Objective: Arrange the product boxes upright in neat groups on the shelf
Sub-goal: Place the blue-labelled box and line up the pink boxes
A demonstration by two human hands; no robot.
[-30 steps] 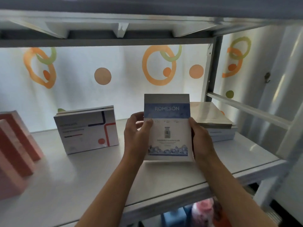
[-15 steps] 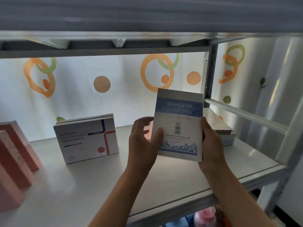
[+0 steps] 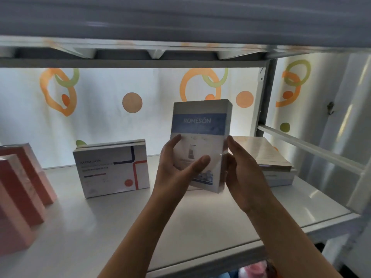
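bare shelf (image 3: pixel 200 221) in front — white box (image 3: pixel 112 169) left, stacked boxes (image 3: pixel 267 157) right

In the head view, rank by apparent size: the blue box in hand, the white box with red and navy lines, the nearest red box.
1. Blue box, though being held nearer the camera inflates it.
2. White box, a close second.
Red box: cut off by the frame, so unranked.
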